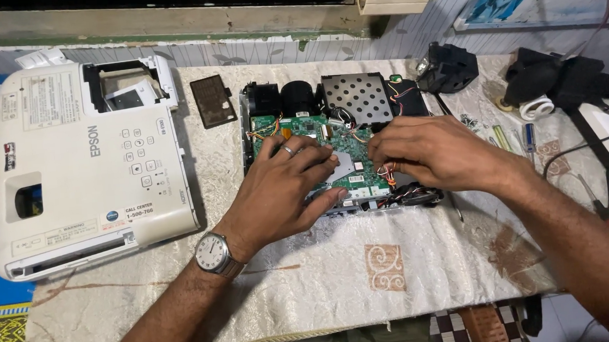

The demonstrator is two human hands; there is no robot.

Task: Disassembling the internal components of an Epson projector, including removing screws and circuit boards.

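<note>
Both hands are on the opened projector chassis, which sits mid-counter on the cream patterned cloth. My left hand lies flat and spread on the green rectangular circuit board, fingers splayed, gripping nothing. My right hand is curled over the board's right edge, fingertips down at the small bundle of red, orange and white wires; I can't tell whether they are actually pinching a wire or just resting on it.

Risks as I see them:
- Pulling that bundle by the wires instead of the plug could tear them out of the connector.
- Left palm weight on the board could flex it or bend parts under it.
- The steel wristwatch and ring are near the board; metal could scratch or short it.
- The loose bits and small screwdrivers beside my right wrist could get swept off.
- The white plastic top cover lies well to the left, out of the way.
</note>
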